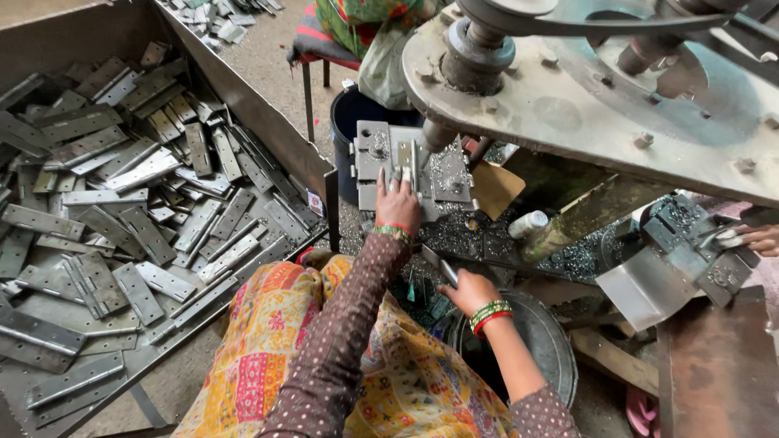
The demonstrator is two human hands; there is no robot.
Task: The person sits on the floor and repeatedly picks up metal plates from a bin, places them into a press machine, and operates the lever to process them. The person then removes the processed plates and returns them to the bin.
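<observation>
Grey steel fills nearly everything in view. The left hand point(397, 204) lies flat, fingers together and stretched forward, pressing a narrow metal hinge leaf point(403, 162) against the square fixture plate point(375, 154) of a drill press, just beside the round spindle point(439, 135) that comes down from the heavy, pitted machine head point(568, 105). The right hand point(467, 290) is lower and nearer the body, closed around another flat hinge piece point(447, 272) whose end sticks out past the thumb; it hovers above a round, dark metal basin point(552, 341). Both wrists carry green and red bangles, and the sleeves are brown with small dots.

Curled, glittering metal shavings point(454, 231) cover the tabletop around the fixture. A torn piece of brown cardboard point(493, 188) lies just right of the plate, with a small white bottle point(529, 223) beyond it.

To the left, a large sheet-metal bin point(268, 122) holds a loose heap of flat rectangular hinges point(122, 211), dull silver with knuckled edges. At the far right edge, another person's hand point(759, 238) rests on a second fixture point(698, 243).
</observation>
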